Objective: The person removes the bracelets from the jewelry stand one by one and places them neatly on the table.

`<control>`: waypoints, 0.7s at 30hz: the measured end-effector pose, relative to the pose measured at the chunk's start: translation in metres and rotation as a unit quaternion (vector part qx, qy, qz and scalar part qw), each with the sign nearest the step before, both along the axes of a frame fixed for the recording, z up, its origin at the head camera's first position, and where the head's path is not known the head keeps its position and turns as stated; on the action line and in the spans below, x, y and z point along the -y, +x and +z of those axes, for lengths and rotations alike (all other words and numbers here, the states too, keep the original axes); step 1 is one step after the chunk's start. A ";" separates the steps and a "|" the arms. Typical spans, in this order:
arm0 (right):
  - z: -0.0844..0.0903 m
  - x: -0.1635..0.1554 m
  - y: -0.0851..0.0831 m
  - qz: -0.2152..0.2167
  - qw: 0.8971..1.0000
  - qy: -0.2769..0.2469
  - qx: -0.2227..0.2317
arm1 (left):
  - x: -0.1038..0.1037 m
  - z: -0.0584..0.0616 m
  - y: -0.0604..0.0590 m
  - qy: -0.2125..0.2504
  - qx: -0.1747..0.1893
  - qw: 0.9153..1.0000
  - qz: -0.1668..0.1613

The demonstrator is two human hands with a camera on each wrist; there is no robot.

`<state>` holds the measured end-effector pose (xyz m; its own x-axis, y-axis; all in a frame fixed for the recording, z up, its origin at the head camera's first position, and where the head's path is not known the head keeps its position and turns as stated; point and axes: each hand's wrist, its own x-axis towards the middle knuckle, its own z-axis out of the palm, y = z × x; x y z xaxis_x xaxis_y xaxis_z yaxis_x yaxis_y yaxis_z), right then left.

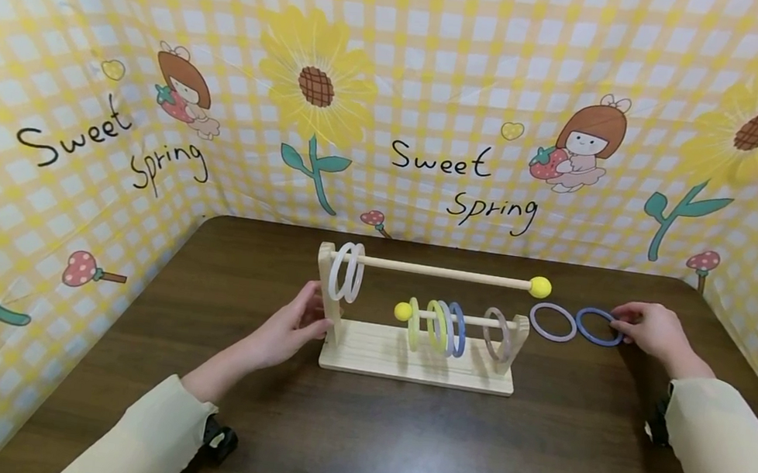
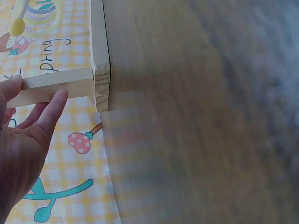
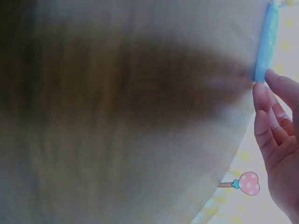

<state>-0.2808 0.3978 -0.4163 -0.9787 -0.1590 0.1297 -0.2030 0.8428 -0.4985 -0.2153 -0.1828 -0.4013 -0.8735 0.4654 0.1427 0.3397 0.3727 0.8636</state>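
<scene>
A wooden rack (image 1: 373, 353) stands mid-table with two rods. Two white rings (image 1: 347, 272) hang on the upper rod. The lower rod carries a yellow ring (image 1: 414, 322), a green ring (image 1: 437, 325), a blue one (image 1: 456, 329) and a mauve one (image 1: 496, 333). My left hand (image 1: 315, 307) rests with straight fingers against the rack's left post (image 2: 56, 86); the left wrist view shows the same left hand (image 2: 28, 140). My right hand (image 1: 621, 325) pinches the right edge of a blue ring (image 1: 593, 326) lying flat on the table. In the right wrist view that blue ring (image 3: 267, 42) meets my right hand (image 3: 275, 121).
A purple ring (image 1: 553, 321) lies on the dark wooden table (image 1: 398, 441) between the rack and the blue ring. Yellow checked cloth (image 1: 439, 79) walls the table at the back and on both sides. Yellow balls cap the rod ends (image 1: 540, 288).
</scene>
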 end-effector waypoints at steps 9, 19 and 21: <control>0.019 0.004 0.015 -0.034 0.997 -0.029 -0.056 | 0.000 -0.002 -0.001 0.000 -0.001 1.000 -0.001; 0.068 0.046 0.042 -0.060 0.968 -0.203 -0.137 | 0.000 -0.002 -0.001 0.012 0.007 1.000 -0.007; 0.078 0.057 0.050 -0.054 0.956 -0.242 -0.154 | 0.000 -0.003 -0.001 0.012 0.006 1.000 -0.006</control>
<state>-0.2312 0.3409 -0.3383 -0.8894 0.0918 0.4478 -0.3286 0.5526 -0.7659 -0.2166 -0.1829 -0.4038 -0.8694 0.4729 0.1433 0.3334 0.3473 0.8765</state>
